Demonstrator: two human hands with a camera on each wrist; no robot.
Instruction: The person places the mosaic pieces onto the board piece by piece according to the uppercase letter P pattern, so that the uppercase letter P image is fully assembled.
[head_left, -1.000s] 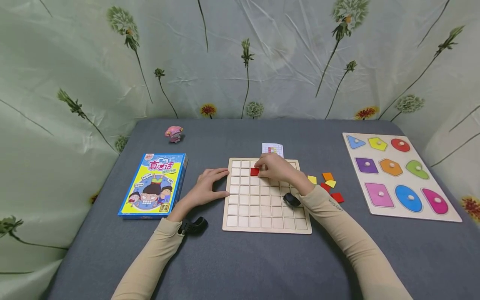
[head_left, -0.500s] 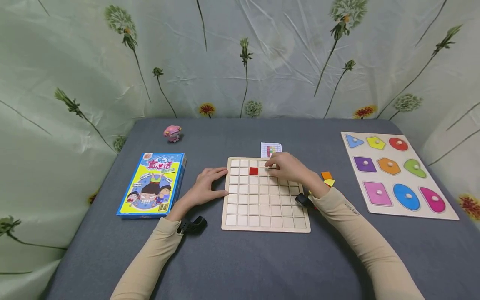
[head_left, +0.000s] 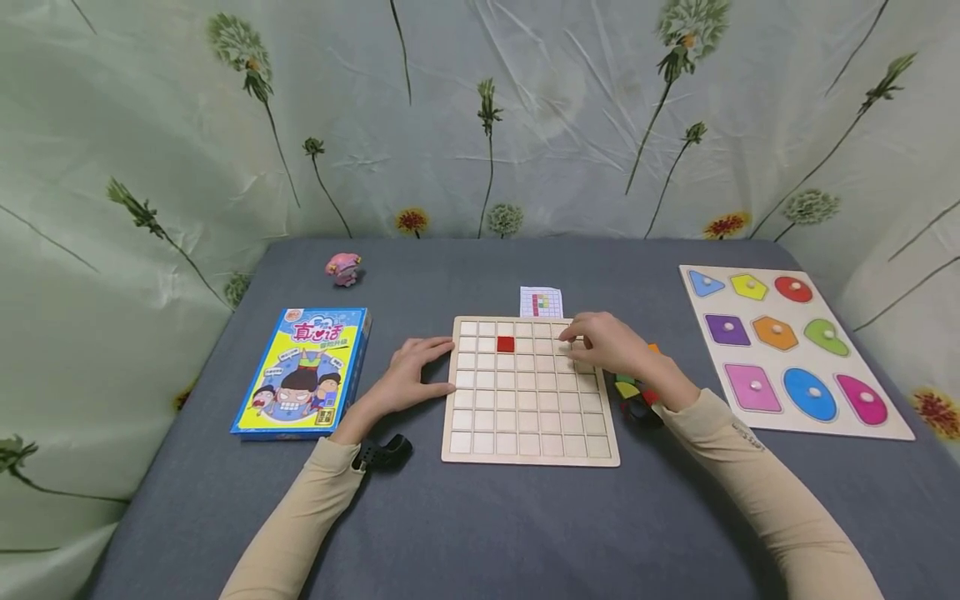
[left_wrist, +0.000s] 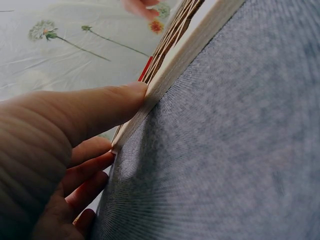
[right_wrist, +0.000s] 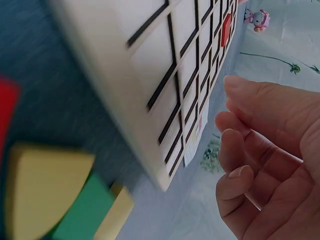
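A light wooden grid board (head_left: 517,400) lies in the middle of the table, with one red square tile (head_left: 506,344) in a cell of its second row. My left hand (head_left: 405,379) rests at the board's left edge. In the left wrist view the thumb (left_wrist: 107,102) and fingertips touch that edge. Over the board's upper right corner hovers my right hand (head_left: 611,346), fingers loosely bent and holding nothing in the right wrist view. Below it there, a yellow rounded piece (right_wrist: 45,185), a green piece (right_wrist: 87,207) and a red piece (right_wrist: 6,110) lie beside the board.
A small printed pattern card (head_left: 542,302) lies behind the board. To the left are a blue and yellow box (head_left: 303,367) and a pink figurine (head_left: 343,268). A knobbed shape puzzle (head_left: 772,362) lies on the right. A flowered curtain (head_left: 420,125) hangs behind the table.
My right hand has let go of the red tile, which stays in its cell, and has moved right across the board toward its right edge. The left hand has stayed in place.
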